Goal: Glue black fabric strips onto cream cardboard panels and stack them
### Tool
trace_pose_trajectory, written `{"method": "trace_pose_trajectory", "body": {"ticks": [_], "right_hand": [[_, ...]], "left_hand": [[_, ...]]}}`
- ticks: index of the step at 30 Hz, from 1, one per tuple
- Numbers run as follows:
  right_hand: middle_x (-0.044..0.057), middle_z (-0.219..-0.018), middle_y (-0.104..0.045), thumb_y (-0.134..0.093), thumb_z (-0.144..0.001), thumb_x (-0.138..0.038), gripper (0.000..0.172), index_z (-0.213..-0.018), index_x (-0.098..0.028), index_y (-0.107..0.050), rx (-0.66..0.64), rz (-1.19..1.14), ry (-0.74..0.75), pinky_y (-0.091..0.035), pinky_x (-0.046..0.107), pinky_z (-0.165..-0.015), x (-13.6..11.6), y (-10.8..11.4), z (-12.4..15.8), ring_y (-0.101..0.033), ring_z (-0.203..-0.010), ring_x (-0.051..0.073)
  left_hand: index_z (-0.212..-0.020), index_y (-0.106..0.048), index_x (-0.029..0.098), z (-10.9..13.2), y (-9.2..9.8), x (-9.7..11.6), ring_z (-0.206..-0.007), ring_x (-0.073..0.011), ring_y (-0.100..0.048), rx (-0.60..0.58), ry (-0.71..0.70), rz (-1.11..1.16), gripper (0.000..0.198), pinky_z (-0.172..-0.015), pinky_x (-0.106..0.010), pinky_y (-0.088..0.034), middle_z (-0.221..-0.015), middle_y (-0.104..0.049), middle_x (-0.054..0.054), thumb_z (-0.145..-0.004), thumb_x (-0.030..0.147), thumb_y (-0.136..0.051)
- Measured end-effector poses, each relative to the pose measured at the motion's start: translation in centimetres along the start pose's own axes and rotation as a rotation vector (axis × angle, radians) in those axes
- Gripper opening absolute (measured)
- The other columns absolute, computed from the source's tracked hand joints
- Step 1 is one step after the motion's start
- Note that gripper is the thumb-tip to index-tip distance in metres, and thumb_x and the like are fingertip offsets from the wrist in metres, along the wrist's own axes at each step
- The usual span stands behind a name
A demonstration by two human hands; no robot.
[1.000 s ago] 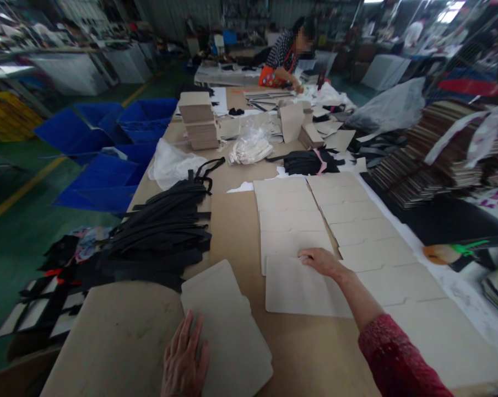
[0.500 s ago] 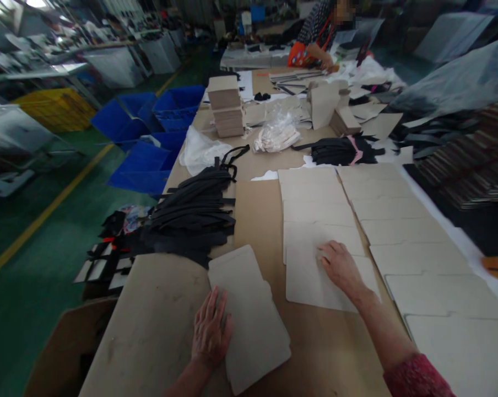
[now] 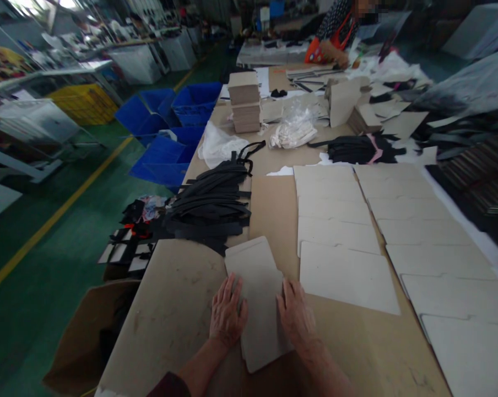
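Note:
A small pile of grey-beige cardboard sheets (image 3: 259, 309) with rounded corners lies at the near middle of the table. My left hand (image 3: 227, 311) rests along its left side, fingers stretched out over the edge. On the opposite side, my right hand (image 3: 297, 314) touches the pile's right edge with fingers extended and thumb apart; its fingertips partly cover that edge. To the right, one cardboard sheet (image 3: 346, 275) lies at the near end of an overlapping column. Another overlapping column of cardboard sheets (image 3: 451, 295) runs beside it.
Black fabric strips (image 3: 211, 204) lie beyond my left hand. Farther back are a tall cardboard stack (image 3: 244, 102), a clear plastic bag (image 3: 294, 129) and a tied black strip bundle (image 3: 356, 149). Blue bins (image 3: 166, 157) stand left of the table. A person works at the far end.
My right hand has left the near sheet of the middle column and moved left to the pile's right edge. My left hand stays at the pile's left side. The view has shifted left.

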State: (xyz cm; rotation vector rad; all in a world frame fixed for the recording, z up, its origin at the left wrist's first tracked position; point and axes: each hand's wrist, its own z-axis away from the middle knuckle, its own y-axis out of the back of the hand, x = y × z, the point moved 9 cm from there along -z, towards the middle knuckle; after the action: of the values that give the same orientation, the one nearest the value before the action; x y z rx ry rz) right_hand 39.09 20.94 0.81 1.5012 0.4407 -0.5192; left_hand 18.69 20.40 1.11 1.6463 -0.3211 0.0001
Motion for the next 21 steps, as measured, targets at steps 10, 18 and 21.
{"method": "trace_pose_trajectory", "body": {"ticks": [10,18,21], "right_hand": [[0.005,-0.082,-0.068,-0.044,-0.091,-0.021,0.019,-0.091,-0.021,-0.062,-0.147,-0.323,-0.127,-0.045,0.028,-0.066,-1.4,-0.8,-0.6,-0.062,-0.074,0.019],[-0.003,-0.072,-0.066,-0.046,-0.091,-0.031,0.025,-0.080,-0.023,-0.068,-0.353,-0.262,-0.082,-0.041,0.023,-0.061,8.6,10.4,-2.2,-0.060,-0.069,0.015],[-0.003,-0.066,-0.065,-0.053,-0.086,-0.030,0.023,-0.070,-0.022,-0.067,-0.422,-0.168,-0.082,-0.040,0.024,-0.060,13.1,13.0,-2.6,-0.058,-0.065,0.016]], "left_hand": [[-0.150,-0.030,0.024,-0.2,0.1,-0.1,-0.140,-0.0300,-0.035,0.035,-0.019,0.028,0.058,-0.106,-0.047,-0.038,-0.156,-0.033,-0.011,-0.094,0.027,-0.045],[-0.153,-0.015,0.029,-0.6,-0.2,0.0,-0.135,-0.0349,-0.040,0.076,-0.065,0.001,0.065,-0.102,-0.052,-0.039,-0.156,-0.031,-0.013,-0.095,0.034,-0.043],[-0.154,-0.013,0.030,-0.7,-0.1,0.1,-0.135,-0.0349,-0.040,0.082,-0.063,-0.004,0.066,-0.103,-0.052,-0.039,-0.155,-0.032,-0.013,-0.095,0.031,-0.043]]}}
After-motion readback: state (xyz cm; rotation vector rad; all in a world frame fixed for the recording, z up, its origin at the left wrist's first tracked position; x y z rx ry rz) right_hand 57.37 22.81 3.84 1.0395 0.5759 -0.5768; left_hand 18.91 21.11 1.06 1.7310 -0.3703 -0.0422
